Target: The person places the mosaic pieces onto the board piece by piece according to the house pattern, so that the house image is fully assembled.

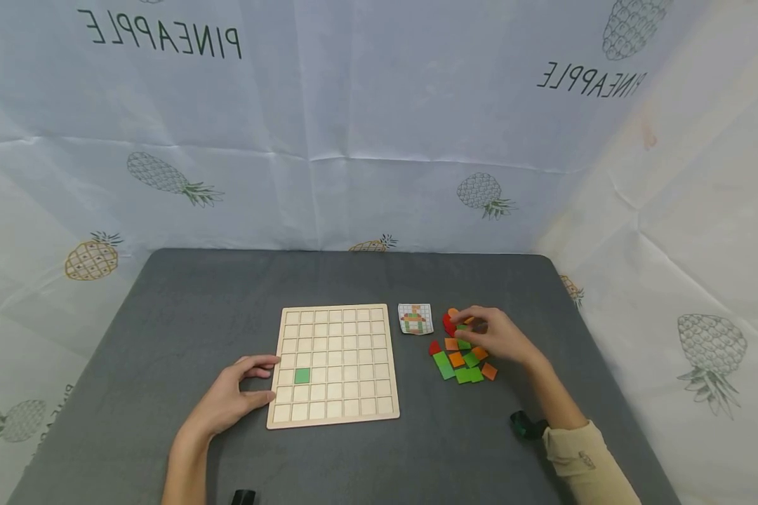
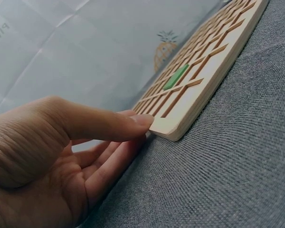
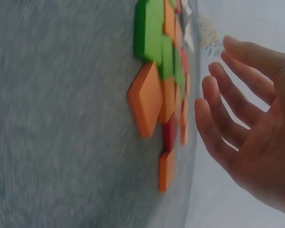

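A wooden grid board [image 1: 354, 344] lies on the dark table, with one green square tile [image 1: 302, 376] in a cell towards its lower left. My left hand [image 1: 227, 396] is at the board's left edge, thumb and fingers spread apart along it. In the left wrist view, the thumb tip [image 2: 143, 119] touches the edge near a corner. Over the far part of a loose pile of pieces hovers my right hand [image 1: 495, 335], fingers loosely bent and nothing visible between them. The pile has green pieces [image 1: 443, 365], orange pieces [image 1: 489, 371] and red pieces [image 1: 434, 347].
A small pattern card [image 1: 415, 319] with a coloured grid figure lies between the board and the pile. Dark objects [image 1: 528, 425] show by the right wrist and near the left forearm. A pineapple-print curtain [image 1: 354, 126] hangs behind the table [image 1: 240, 287].
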Available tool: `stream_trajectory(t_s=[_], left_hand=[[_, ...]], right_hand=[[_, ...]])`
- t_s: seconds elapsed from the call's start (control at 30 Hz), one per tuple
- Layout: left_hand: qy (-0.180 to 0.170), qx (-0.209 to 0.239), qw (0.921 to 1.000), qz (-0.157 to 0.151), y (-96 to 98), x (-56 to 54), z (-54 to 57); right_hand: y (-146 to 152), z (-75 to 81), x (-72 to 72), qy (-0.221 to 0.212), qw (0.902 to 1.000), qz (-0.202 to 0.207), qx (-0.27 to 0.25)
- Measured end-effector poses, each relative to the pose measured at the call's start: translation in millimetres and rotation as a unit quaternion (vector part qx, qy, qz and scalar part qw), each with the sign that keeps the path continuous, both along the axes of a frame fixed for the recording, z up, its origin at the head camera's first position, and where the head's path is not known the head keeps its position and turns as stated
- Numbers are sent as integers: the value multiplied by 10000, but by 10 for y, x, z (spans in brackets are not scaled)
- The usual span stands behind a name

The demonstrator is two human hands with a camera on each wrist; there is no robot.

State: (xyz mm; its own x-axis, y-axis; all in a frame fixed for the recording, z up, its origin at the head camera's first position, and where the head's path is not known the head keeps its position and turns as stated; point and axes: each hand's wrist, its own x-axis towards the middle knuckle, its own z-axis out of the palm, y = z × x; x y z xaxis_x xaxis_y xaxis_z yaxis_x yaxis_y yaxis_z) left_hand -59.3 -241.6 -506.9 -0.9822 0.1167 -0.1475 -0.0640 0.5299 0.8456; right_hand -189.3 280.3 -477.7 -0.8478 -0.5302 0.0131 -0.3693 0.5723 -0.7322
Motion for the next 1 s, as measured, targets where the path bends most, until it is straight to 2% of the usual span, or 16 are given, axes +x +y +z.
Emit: stream_trajectory(t_s=[0.2,0.5,1.0], left_hand=[[-13,27,10000,-11,2,-3,1],[-68,20,10000,-1,4,1,5],[-34,2,10000,30,-8,4,-17]], right_hand=[[132,-72,-79,-112,9997,-83,190],[175,-94,-108,-129,9980,-210,575],[170,-160,-177,-49,9981,-262,559]])
